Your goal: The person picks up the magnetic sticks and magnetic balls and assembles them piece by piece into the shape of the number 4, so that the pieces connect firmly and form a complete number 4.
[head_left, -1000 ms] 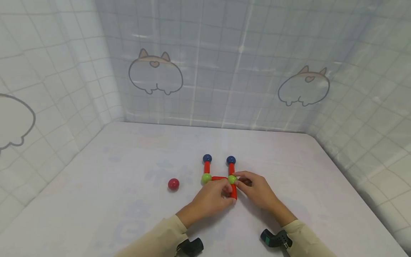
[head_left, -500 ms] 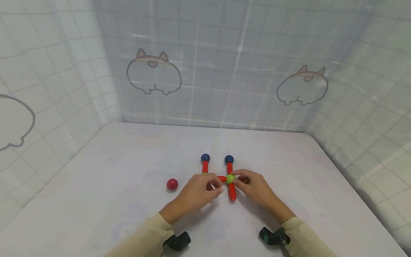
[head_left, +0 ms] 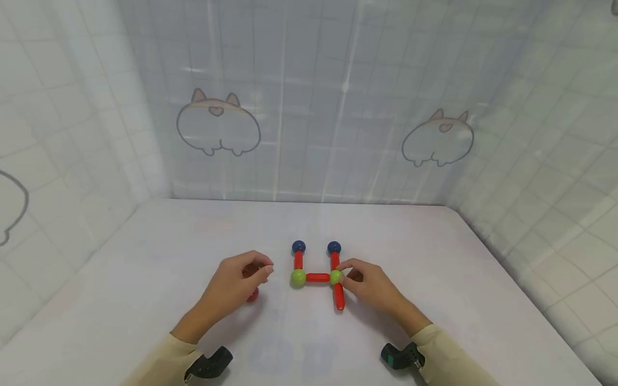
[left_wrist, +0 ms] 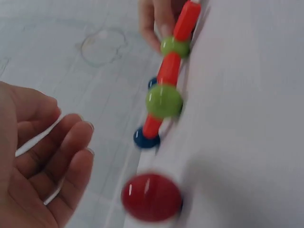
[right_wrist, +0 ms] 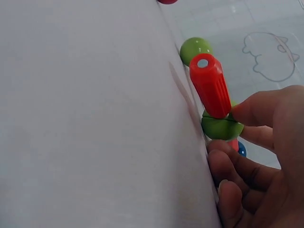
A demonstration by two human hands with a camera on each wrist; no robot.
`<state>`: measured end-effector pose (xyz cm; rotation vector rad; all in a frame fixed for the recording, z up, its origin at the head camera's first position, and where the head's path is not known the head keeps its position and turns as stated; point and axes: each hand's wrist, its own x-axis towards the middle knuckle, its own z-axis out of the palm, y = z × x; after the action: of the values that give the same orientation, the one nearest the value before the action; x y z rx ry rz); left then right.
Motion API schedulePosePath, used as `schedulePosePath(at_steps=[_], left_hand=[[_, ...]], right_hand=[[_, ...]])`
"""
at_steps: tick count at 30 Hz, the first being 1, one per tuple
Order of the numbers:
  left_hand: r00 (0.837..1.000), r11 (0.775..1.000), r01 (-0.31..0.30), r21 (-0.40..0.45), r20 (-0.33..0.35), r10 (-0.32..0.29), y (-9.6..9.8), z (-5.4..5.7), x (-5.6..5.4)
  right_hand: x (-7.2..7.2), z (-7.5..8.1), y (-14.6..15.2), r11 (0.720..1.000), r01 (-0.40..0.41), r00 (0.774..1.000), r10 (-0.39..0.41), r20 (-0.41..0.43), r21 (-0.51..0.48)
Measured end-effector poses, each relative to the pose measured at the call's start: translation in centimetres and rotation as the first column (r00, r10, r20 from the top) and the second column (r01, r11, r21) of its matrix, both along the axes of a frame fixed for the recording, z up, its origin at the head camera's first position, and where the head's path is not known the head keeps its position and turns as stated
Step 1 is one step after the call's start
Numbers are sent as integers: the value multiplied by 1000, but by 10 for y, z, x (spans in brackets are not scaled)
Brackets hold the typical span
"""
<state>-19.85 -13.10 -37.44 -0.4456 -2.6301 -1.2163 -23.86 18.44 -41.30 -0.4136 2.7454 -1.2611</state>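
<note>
On the white table lies a joined figure of red rods, green balls and blue balls. My right hand (head_left: 369, 281) pinches its right green ball (right_wrist: 221, 127) between thumb and fingers. From that ball a red rod (head_left: 339, 297) points toward me; its near end is bare, with a round metal-like tip in the right wrist view. A crosswise red rod (head_left: 317, 277) links it to the left green ball (head_left: 298, 278). Two blue balls (head_left: 299, 246) cap the far rods. My left hand (head_left: 236, 281), fingers loosely bent and holding nothing, hovers over a red ball (left_wrist: 152, 197), partly covering it in the head view.
A pale tiled-pattern curtain (head_left: 299, 107) with cartoon animal drawings stands behind the table (head_left: 386, 225) and along both sides. Dark wrist-worn devices (head_left: 210, 363) sit by both sleeves, low over the table.
My left hand has left the red rod near the right green ball and moved left to above the red ball. My right hand keeps its pinch. The head view has shifted slightly.
</note>
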Motion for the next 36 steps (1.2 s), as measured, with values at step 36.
schedulePosePath(at_steps=[36], left_hand=[[929, 978, 202, -49, 325, -176, -62, -23, -14]], right_hand=[[2, -6, -1, 999, 10, 999, -8, -48, 42]])
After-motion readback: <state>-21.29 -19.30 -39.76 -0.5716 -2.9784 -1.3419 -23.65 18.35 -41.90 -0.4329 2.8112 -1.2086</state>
